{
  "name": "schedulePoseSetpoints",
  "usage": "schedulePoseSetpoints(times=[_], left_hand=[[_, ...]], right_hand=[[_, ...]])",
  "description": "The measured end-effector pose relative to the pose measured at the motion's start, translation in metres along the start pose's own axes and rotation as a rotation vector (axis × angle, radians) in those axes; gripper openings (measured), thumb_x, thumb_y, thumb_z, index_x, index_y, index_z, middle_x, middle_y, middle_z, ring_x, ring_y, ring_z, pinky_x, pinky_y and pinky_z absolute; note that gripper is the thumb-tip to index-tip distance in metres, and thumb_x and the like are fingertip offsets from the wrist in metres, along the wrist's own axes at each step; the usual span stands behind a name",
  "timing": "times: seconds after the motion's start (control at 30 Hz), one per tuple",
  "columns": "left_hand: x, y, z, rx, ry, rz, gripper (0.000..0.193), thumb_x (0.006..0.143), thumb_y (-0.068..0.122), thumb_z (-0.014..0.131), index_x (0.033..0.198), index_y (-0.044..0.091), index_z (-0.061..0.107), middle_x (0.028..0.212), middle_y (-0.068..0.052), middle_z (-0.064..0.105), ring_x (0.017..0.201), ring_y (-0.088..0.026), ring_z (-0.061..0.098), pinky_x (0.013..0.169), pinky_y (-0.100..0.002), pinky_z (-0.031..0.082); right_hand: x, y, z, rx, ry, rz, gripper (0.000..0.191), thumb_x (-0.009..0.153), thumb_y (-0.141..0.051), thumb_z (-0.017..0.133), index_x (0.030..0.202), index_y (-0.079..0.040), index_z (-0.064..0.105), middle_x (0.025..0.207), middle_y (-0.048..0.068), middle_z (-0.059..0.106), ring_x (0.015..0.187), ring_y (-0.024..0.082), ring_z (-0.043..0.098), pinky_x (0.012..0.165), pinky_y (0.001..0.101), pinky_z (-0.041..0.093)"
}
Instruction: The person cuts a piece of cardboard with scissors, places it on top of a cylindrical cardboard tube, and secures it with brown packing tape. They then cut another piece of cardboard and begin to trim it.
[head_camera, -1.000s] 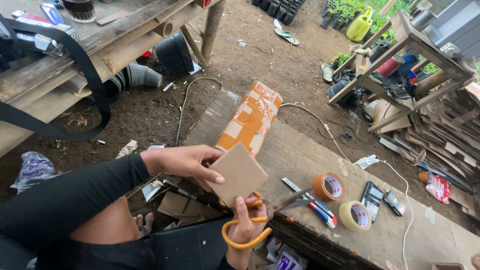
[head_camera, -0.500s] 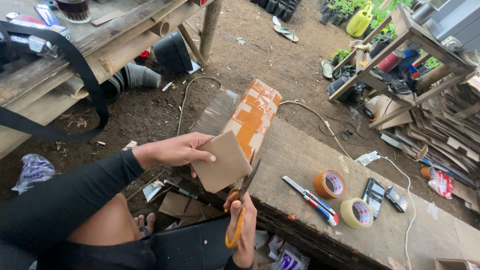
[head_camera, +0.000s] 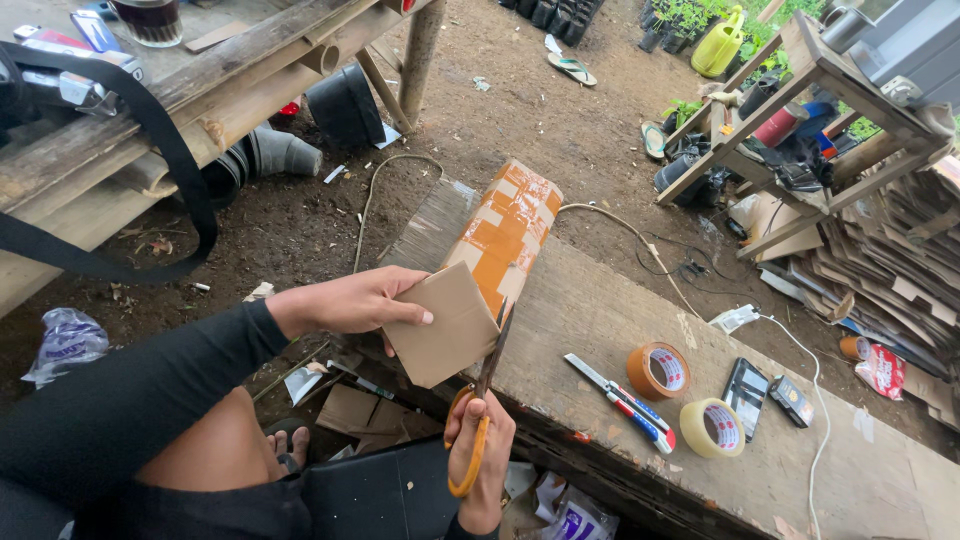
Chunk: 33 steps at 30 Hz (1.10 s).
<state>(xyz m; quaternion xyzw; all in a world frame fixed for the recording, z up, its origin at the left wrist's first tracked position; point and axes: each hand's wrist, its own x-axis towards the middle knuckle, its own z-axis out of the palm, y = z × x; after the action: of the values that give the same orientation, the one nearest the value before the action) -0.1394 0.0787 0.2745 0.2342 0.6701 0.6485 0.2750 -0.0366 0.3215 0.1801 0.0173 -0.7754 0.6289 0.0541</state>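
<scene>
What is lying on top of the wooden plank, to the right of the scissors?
On the plank: a utility knife, two tape rolls, two dark flat devices and an orange-taped box. The cardboard piece covers the box's near end.

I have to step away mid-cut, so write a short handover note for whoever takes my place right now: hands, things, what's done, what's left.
Left hand: holds the brown cardboard piece by its left edge, over the edge of the wooden bench.
Right hand: grips the orange-handled scissors, blades pointing up along the cardboard's right edge.
On the bench: orange taped block just behind the cardboard, utility knives, two tape rolls, a phone.
Done: scissors are set at the cardboard's right edge; how far the cut runs cannot be seen.
Left: the cardboard is in one piece; the cut is unfinished.
</scene>
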Motion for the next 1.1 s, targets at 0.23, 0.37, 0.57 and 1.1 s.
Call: schedulePoseSetpoints(times=[0.23,0.37,0.57,1.1], left_hand=[[-0.005,0.006,-0.001,-0.058,0.03,-0.002,0.051,0.093,0.021,0.064,0.139,0.006,0.05,0.109,-0.006,0.071,0.087,-0.012,0.073,0.059,-0.029,0.063],[-0.006,0.004,-0.003,0.022,0.087,0.07,0.065,0.084,0.011,0.071,0.143,0.009,0.042,0.114,-0.003,0.068,0.09,-0.009,0.068,0.066,-0.027,0.061],[0.004,0.001,-0.011,0.018,0.393,0.161,0.041,0.084,0.015,0.081,0.118,0.001,0.062,0.099,-0.004,0.078,0.09,-0.009,0.07,0.078,-0.027,0.057],[0.007,0.003,0.011,0.098,0.427,0.183,0.028,0.093,0.028,0.073,0.106,0.005,0.065,0.093,-0.002,0.074,0.086,-0.005,0.064,0.076,-0.025,0.054]], right_hand=[[-0.003,0.019,0.015,0.214,0.115,0.019,0.07,0.096,-0.067,0.045,0.067,-0.003,0.05,0.045,0.002,0.045,0.035,0.01,0.046,0.032,0.023,0.033],[0.001,0.022,0.009,0.227,0.085,0.069,0.068,0.094,-0.066,0.045,0.07,-0.003,0.052,0.049,0.005,0.047,0.038,0.013,0.047,0.035,0.0259,0.037],[0.002,0.02,0.008,0.403,0.083,-0.127,0.068,0.097,-0.067,0.042,0.089,0.0,0.052,0.084,0.009,0.059,0.075,0.02,0.06,0.07,0.0332,0.051],[0.0,-0.01,0.015,-0.04,-0.059,-0.126,0.069,0.102,-0.065,0.028,0.087,-0.003,0.055,0.071,0.006,0.06,0.063,0.015,0.056,0.057,0.0289,0.045]])
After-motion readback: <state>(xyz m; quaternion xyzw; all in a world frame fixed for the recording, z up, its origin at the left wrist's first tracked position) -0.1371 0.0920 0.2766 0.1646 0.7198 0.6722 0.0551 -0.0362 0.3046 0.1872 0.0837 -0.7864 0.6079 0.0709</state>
